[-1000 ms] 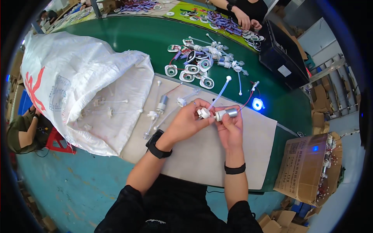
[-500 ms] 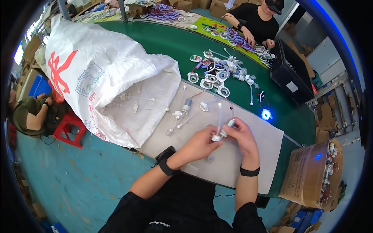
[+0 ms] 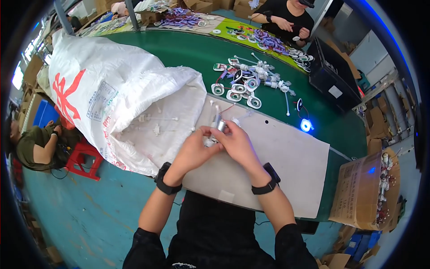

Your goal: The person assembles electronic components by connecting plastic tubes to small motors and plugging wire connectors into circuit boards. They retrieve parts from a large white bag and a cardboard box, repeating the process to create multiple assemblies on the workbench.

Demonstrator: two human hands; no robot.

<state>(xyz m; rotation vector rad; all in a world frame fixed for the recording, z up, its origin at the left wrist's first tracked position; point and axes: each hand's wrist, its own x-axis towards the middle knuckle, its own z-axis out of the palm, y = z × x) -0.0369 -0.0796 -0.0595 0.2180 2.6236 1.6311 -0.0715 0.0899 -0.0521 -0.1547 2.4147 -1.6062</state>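
My left hand (image 3: 195,147) and my right hand (image 3: 236,142) meet over the left part of the pale work mat. The fingers of my right hand close round a small silver motor (image 3: 221,125). Pinched beside it, my left fingers hold a white plastic fitting (image 3: 209,142), partly hidden by them. A thin white rod with a rounded tip (image 3: 217,109) stands up just behind the fingers. Another clear-white fitting (image 3: 244,117) lies on the mat beyond my right hand, partly covered. Whether motor and fitting are joined cannot be seen.
A large white woven sack (image 3: 116,89) lies open at left with plastic parts inside. Farther back sits a pile of motor assemblies and round boards (image 3: 248,83). A lit blue-white ring (image 3: 306,125), a black crate (image 3: 333,78) and a carton of parts (image 3: 358,193) stand right. A co-worker (image 3: 291,22) sits opposite.
Both hands have moved left across the mat, from its middle toward the sack's mouth, with the parts still in the fingers. The co-worker opposite has raised their hands from the pile.
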